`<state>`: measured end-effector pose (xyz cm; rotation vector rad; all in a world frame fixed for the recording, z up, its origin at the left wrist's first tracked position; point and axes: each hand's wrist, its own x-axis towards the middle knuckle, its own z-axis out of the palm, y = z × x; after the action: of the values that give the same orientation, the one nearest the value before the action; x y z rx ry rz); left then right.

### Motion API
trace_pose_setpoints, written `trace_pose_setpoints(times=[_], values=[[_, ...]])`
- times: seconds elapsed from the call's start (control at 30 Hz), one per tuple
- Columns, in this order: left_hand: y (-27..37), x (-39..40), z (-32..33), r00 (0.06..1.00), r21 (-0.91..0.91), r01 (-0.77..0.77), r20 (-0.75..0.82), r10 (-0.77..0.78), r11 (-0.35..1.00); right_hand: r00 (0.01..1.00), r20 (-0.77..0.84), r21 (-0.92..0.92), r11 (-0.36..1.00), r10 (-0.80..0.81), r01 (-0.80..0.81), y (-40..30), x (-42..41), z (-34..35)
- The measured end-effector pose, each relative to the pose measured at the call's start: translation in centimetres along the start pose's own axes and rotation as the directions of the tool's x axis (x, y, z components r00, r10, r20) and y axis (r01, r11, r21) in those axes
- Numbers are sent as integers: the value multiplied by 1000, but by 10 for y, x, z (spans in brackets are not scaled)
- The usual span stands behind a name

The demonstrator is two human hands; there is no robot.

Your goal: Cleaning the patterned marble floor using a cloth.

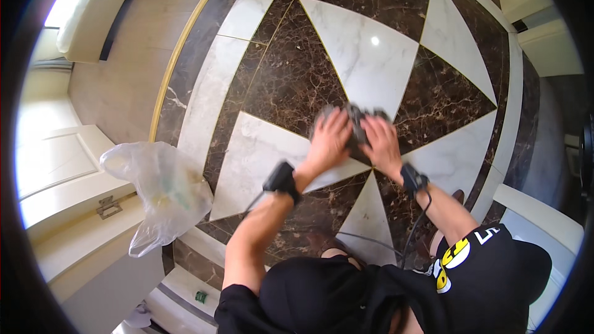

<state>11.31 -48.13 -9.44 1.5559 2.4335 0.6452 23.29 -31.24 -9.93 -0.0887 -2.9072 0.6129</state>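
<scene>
A crumpled grey cloth [355,118] is bunched in front of me, over the marble floor [376,65]. My left hand [332,134] has hold of its left part, fingers spread across the top. On the right part lies my right hand [381,139], gripping it the same way. Motion blurs both hands and the cloth, and much of it is hidden under my fingers. Whether the cloth touches the floor or hangs just above it, I cannot tell. A black device with a cable is strapped on each wrist.
A translucent plastic bag [169,190] hangs at the left beside a white door [60,162] with a metal hinge [109,208]. Past a gold threshold strip [178,65] lies a wooden floor [134,60]. A white chair [540,218] stands at my right. A small green object [200,297] is at lower left.
</scene>
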Motion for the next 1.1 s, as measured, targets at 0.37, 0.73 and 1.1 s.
trace_pose_setpoints(times=[0.37,0.73,1.1], values=[[37,-6,13,987,120,-146,-50,153,982,999,39,-29,999,-13,14,7,-38,-31],[72,123,-21,889,13,-384,-265,374,923,745,-254,213,787,617,-579,81,-25,-85],[-2,35,4,963,-12,36,-268,-38,999,939,-96,-241,908,330,-344,112,20,-63]])
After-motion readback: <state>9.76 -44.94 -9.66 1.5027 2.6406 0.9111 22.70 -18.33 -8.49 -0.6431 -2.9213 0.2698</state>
